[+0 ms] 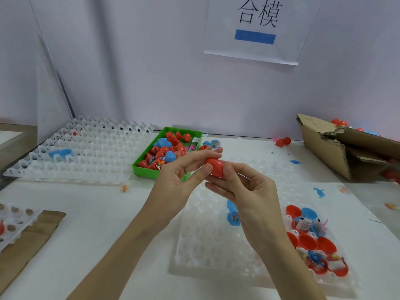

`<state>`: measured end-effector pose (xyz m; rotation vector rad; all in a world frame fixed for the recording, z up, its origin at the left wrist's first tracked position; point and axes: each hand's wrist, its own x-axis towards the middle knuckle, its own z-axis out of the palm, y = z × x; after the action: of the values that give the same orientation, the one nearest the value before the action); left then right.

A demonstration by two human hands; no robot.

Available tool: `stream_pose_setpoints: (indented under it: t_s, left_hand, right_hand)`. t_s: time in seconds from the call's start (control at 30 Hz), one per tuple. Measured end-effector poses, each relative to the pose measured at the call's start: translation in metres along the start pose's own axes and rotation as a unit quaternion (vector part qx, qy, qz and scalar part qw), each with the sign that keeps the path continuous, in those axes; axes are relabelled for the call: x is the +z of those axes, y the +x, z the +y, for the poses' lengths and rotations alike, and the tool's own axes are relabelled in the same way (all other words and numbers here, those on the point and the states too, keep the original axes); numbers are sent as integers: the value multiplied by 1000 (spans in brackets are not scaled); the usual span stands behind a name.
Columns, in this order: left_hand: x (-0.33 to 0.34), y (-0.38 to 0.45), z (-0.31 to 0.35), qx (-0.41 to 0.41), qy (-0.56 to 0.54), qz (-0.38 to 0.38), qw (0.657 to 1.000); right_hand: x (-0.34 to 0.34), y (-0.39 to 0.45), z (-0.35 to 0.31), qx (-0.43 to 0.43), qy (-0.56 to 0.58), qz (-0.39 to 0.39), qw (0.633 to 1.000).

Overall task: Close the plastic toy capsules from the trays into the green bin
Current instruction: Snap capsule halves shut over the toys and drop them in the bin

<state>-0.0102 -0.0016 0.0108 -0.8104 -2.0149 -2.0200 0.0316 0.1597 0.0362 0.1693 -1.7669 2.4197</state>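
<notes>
A red plastic capsule (214,166) is held between both hands above the table, just in front of the green bin (149,169). My left hand (179,176) pinches its left side with thumb and fingers. My right hand (249,189) grips its right side with curled fingers. The green bin holds several red and blue capsules. Under my right forearm lies a clear tray (207,245); open red and blue capsule halves (311,241) with small toys sit at its right end. One blue open capsule (232,215) sits in the tray beside my right wrist.
A stack of empty clear trays (86,152) lies at the back left, with a blue capsule half (61,153) on it. A torn cardboard box (337,146) stands at the right. Another tray on cardboard (15,224) sits at the left edge. Small toy figures (319,192) lie scattered.
</notes>
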Motion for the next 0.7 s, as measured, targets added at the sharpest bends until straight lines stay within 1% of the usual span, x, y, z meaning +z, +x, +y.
stream_pose_setpoints:
  t_s: [0.23, 0.43, 0.57, 0.7]
  left_hand:
    - [-1, 1, 3, 2, -22, -10, 1000]
    - [2, 0, 6, 4, -18, -10, 1000]
    - [2, 1, 9, 8, -14, 7, 1000]
    - [1, 0, 10, 4, -12, 2, 1000]
  right_hand:
    - [-1, 0, 1, -14, -6, 5, 1000]
    - [0, 0, 1, -81, -79, 2, 994]
    - [1, -1, 2, -87, -76, 7, 993]
    - [1, -1, 2, -92, -69, 10, 993]
